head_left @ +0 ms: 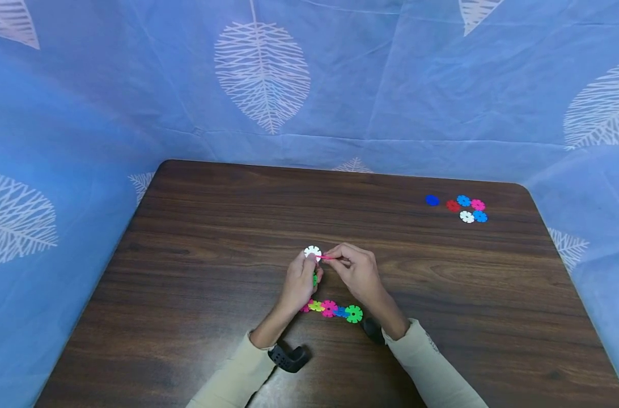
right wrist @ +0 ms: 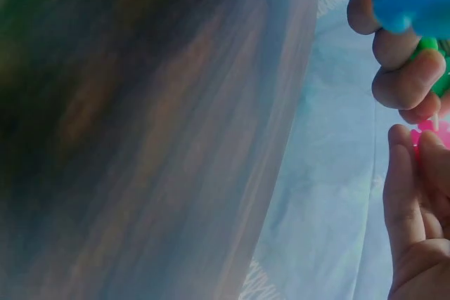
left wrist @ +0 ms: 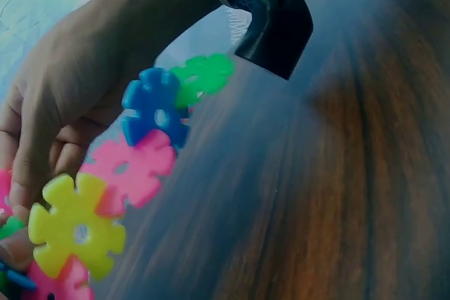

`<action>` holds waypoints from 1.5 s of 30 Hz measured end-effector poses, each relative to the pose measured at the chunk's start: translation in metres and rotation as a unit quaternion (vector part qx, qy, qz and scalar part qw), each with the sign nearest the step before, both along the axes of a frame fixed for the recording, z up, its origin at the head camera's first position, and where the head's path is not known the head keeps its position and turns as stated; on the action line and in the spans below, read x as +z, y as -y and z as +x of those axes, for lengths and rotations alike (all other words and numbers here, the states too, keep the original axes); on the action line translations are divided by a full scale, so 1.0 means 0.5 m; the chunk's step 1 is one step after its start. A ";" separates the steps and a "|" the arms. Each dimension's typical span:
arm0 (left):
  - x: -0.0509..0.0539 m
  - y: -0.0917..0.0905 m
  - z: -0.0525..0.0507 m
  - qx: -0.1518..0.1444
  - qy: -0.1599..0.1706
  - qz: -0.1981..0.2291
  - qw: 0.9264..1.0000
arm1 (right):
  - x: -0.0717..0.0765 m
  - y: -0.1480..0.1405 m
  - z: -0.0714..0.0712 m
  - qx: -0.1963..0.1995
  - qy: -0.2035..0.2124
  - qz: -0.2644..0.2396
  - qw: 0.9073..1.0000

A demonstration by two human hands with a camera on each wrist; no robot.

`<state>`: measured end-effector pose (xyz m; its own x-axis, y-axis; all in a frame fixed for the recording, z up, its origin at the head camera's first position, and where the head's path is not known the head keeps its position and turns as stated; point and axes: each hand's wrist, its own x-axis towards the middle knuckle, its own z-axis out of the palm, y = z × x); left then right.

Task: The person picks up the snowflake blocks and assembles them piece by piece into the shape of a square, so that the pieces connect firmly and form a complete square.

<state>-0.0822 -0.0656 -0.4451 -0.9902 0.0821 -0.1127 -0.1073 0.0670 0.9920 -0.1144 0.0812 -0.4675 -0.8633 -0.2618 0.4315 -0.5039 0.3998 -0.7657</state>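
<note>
Nearest the body: pale sleeves, cut off at frame bottom; black wrist mounts, the R one partly behind the R forearm.

Just body-side of hands, btwn wrists: chain of flower discs. From R end: green, blue, pink, yellow, pink; L end goes behind L hand, so full count unclear. L wrist view cuts it at bottom L corner. Can't tell if chain touches the table.

L hand: thumb clamped on white disc, lower part covered. Green disc shows btwn its fingers, mostly hidden; join to the rest not visible.

R hand: thumb + fingertips pinch pink disc, seen edge-on, at white disc's R side. Hands v. close, pcs btwn them; can't tell if pink is slotted in. R wrist view: both hands cut by R edge, blue pc blurred.

Beyond R hand, far R: six loose discs (2 lt blue, red, pink, white, dk blue apart a bit); slots on dk blue hard to see.

Behind all: blue leaf-print cloth, cut off by frame.
</note>
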 end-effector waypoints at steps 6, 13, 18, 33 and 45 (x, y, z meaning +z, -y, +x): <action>-0.008 0.004 -0.005 0.008 0.014 0.035 0.999 | 0.004 0.004 -0.005 0.006 0.003 0.022 1.000; -0.026 0.011 -0.007 0.031 0.013 0.075 0.997 | 0.006 0.000 -0.003 0.026 0.044 0.063 0.997; -0.022 0.020 -0.005 0.029 -0.022 0.055 0.998 | 0.000 -0.035 -0.004 0.030 0.041 0.059 0.997; -0.029 0.034 -0.005 0.021 -0.045 0.080 0.996 | -0.006 -0.250 -0.091 -0.076 0.130 0.207 0.967; -0.023 0.030 -0.011 0.020 -0.043 0.068 0.997 | 0.007 -0.455 -0.164 -0.209 0.189 0.278 0.919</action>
<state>-0.0879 -0.0807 -0.4566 -0.9985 0.0516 -0.0177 -0.0213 -0.0716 0.9972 -0.1966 0.3088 -0.4641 -0.9992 0.0367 -0.0188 0.0412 0.8795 -0.4741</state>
